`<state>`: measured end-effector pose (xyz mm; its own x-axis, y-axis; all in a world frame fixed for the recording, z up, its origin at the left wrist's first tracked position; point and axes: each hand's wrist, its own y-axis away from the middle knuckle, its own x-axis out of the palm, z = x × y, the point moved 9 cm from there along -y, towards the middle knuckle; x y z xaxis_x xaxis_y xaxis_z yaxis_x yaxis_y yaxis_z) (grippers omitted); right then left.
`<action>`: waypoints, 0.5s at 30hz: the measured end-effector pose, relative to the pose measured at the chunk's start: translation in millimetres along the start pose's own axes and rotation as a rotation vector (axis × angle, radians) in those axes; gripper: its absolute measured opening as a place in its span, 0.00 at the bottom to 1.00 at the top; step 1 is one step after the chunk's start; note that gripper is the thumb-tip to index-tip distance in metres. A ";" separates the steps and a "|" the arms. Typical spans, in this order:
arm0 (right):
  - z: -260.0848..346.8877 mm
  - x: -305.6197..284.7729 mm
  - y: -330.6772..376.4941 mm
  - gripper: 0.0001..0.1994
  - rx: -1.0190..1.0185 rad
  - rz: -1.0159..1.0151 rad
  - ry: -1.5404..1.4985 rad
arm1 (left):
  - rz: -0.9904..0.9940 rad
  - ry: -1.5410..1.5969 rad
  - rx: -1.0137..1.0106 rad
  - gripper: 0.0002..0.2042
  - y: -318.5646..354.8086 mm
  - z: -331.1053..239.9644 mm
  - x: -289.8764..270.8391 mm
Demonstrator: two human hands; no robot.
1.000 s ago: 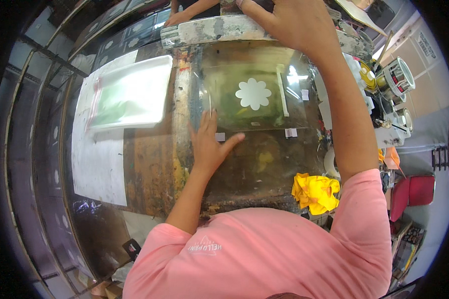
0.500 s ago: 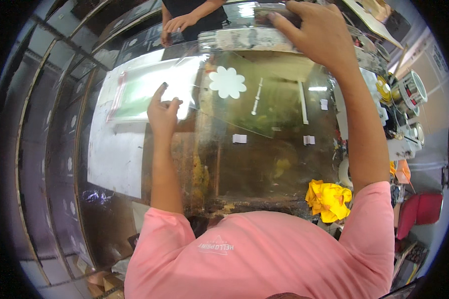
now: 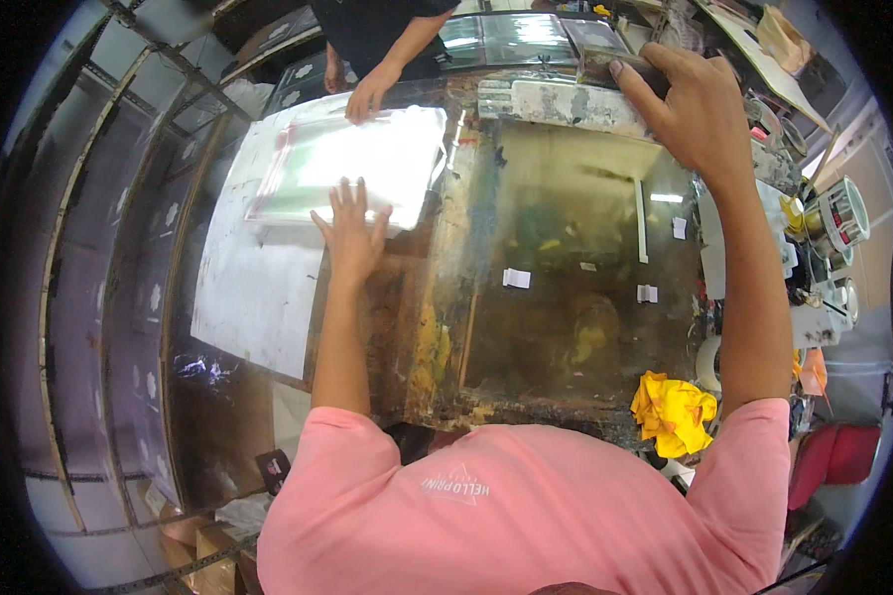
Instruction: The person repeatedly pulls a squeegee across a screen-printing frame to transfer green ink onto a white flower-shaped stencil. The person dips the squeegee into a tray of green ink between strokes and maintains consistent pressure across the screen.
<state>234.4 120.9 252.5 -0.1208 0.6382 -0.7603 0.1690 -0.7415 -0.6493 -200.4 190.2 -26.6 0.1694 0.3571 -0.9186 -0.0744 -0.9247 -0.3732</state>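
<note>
yellow rag (image 3: 673, 412): 1 | white tape tabs (image 3: 516, 279): 3 | clear sheet (image 3: 352, 164): 1

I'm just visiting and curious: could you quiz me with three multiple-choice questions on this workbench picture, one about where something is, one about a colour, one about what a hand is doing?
1. Where does the crumpled cloth lie?
A. at the table's near right corner
B. on the clear sheet
C. under the left hand

2. What colour is that cloth?
A. blue
B. yellow
C. white

3. How is the left hand?
A. closed in a fist
B. lifted off everything
C. flat, fingers spread, on the clear sheet

Answers: 1 A, it sits by the right arm's sleeve; 2 B, bright yellow; 3 C, the palm presses the sheet's near edge.
</note>
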 end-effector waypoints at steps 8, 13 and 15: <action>-2.8 1.2 -2.1 0.28 0.027 -0.007 0.043 | 0.160 0.014 -0.089 0.28 1.5 -4.4 7.1; 0.5 -1.0 0.5 0.29 -0.031 -0.069 0.005 | 0.086 0.329 -0.135 0.25 -34.4 9.7 -27.6; 6.2 -9.7 -0.1 0.29 -0.108 -0.175 0.013 | 0.106 0.249 0.017 0.25 -40.9 -10.0 -42.5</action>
<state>229.4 113.5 259.8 -0.1452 0.7586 -0.6352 0.2509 -0.5927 -0.7653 -194.7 211.5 29.1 0.3961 0.2126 -0.8932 -0.1210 -0.9523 -0.2803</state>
